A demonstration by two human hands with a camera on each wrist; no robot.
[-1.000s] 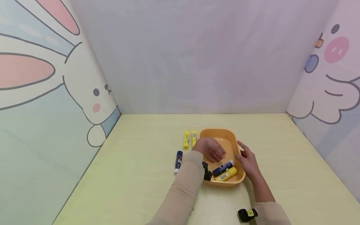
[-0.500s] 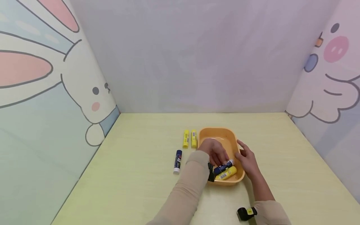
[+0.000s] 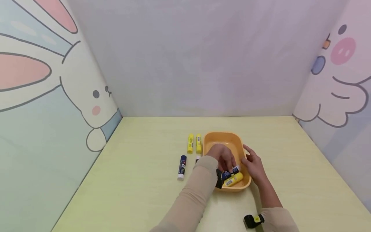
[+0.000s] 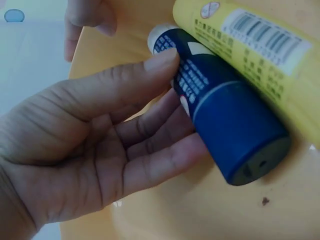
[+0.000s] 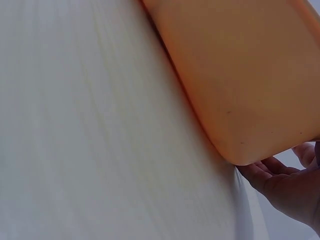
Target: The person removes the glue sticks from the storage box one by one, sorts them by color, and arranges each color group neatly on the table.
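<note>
I judged that I was at the picking-up step: my left grip [image 3: 223, 156] was clamped on the blue glue stick [image 4: 215, 95], thumb on its upper side and fingers against its near flank. It lay inside the orange tray [image 3: 235, 189], at the end closest to me; whether it had left the tray floor, I could not tell. The next move seemed to call for a firm pinch and a rise clear of the yellow glue stick [image 4: 255, 45] right alongside, without rolling that one. My right grip [image 3: 253, 164] held the tray by its side, thumb at the rim, which I took for steadying.

The stick was a dark blue cylinder, slanted, with a white end away from me, fine pale print, a light line around the barrel and a flat, darker base. On the tabletop [image 3: 145, 164], left of the tray, another blue stick [image 3: 182, 167] and two yellow sticks [image 3: 190, 143] lay outside.
</note>
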